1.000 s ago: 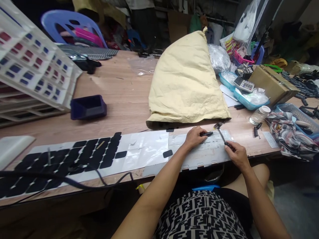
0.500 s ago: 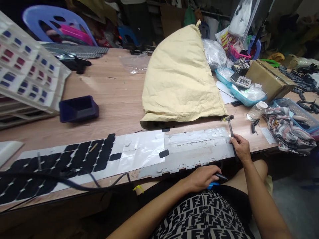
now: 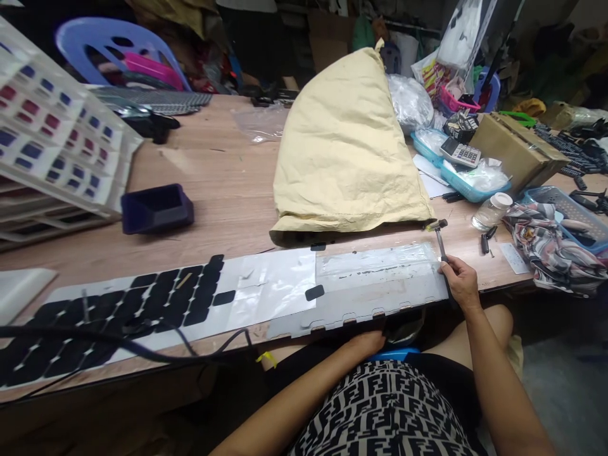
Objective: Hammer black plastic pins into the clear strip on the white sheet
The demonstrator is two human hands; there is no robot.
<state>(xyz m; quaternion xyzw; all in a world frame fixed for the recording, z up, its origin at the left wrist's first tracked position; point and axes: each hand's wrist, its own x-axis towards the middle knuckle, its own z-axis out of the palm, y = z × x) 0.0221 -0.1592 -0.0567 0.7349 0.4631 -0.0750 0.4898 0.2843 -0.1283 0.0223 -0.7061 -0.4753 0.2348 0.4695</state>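
My right hand (image 3: 460, 283) is closed round the handle of a small hammer (image 3: 440, 237), whose head lies on the wood just past the right end of a long grey metal strip (image 3: 375, 285). My left hand (image 3: 368, 342) has gone under the table's front edge; its fingers are hidden there. A white sheet (image 3: 273, 285) carrying several black rounded pads (image 3: 156, 301) stretches to the left along the same edge. One loose black pad (image 3: 314, 292) lies where the sheet meets the strip.
A big tan sack (image 3: 346, 145) lies on the wooden table (image 3: 223, 183) behind the strip. A dark blue tray (image 3: 156, 208) and stacked white racks (image 3: 52, 145) stand left. Baskets, a calculator (image 3: 460, 153), a cardboard box (image 3: 515, 155), a jar (image 3: 493, 212) and patterned cloth (image 3: 551, 244) crowd the right. A black cable (image 3: 142, 351) crosses the front.
My left hand left the strip, where it held a small black piece, dropped to my lap and then slid under the table edge. The right hand drew the hammer to the strip's right end.
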